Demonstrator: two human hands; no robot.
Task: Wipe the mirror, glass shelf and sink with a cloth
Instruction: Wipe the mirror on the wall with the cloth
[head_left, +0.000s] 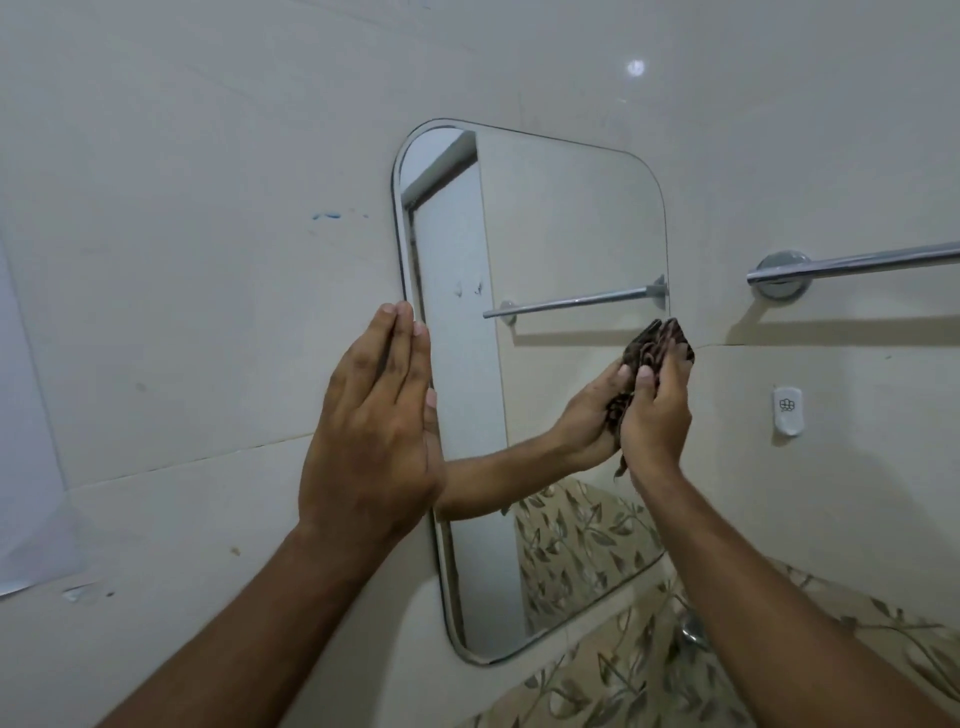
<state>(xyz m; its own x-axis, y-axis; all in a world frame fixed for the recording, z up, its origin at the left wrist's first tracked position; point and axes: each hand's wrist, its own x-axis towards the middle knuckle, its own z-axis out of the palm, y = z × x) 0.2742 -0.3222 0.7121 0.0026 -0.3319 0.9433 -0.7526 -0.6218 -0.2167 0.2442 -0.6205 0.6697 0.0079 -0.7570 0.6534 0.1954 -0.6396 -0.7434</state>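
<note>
A tall rectangular mirror with rounded corners (566, 249) hangs on the glossy cream tiled wall (208, 156). Its long axis runs top to bottom, and in this view it leans a little, top toward the left and bottom toward the right.

The left hand (374, 421) is flat and open, fingers straight and together, pointing up. It grasps nothing; it lies w/ the palm against the mirror's left edge, partly on the wall tile.

The right hand (657, 410) is closed around a dark brown patterned cloth (660, 343), bunched up. The cloth sticks out above the fingers and presses on the glass near the mirror's right edge, approx. at mid height. The reflection of this hand & arm shows in the glass just beside it.

A chrome towel bar (852, 265) is fixed on the wall right of the mirror, near horizontal, and a small white plastic wall hook (788, 410) sits below it.
</note>
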